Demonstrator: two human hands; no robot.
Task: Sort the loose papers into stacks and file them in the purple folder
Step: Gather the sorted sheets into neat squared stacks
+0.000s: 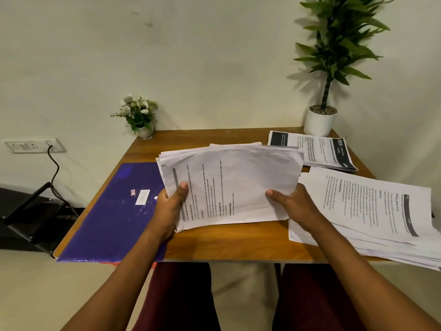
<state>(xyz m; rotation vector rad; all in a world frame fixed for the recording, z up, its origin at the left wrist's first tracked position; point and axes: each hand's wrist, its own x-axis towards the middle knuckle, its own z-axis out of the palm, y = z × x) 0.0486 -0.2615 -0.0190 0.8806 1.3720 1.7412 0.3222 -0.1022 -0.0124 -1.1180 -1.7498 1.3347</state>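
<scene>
At table centre, L hand [170, 206] & R hand [290, 204] held a sheaf of papers [229, 182] between them.

L hand: thumb pressed on top sheet at near-left corner, fingers curled under & out of sight, i.e. pinching the sheaf.
R hand: thumb on top at near-right corner, other fingers hidden beneath; same pinch.
Sheaf: sheets poorly aligned, edges fanned at far-left corner. Printed text ran sideways to viewer. Could not tell whether its near edge touched the table [226, 242].

Purple folder [112, 211]: lay flat & closed on left part of table, white label on cover, near edge overhanging table front a little. Its right edge ran under L hand.

Far stack [317, 151]: right rear of table, dark header bands on top sheet, just in front of white pot [319, 120] w/ tall plant.
Near stack [372, 211]: right front, loosely fanned, overhanging table edge; R wrist lay over its left edge.

Misc: small flower pot [140, 115] at rear-left corner by wall; wall socket [33, 145] w/ cable [56, 168] at left.
</scene>
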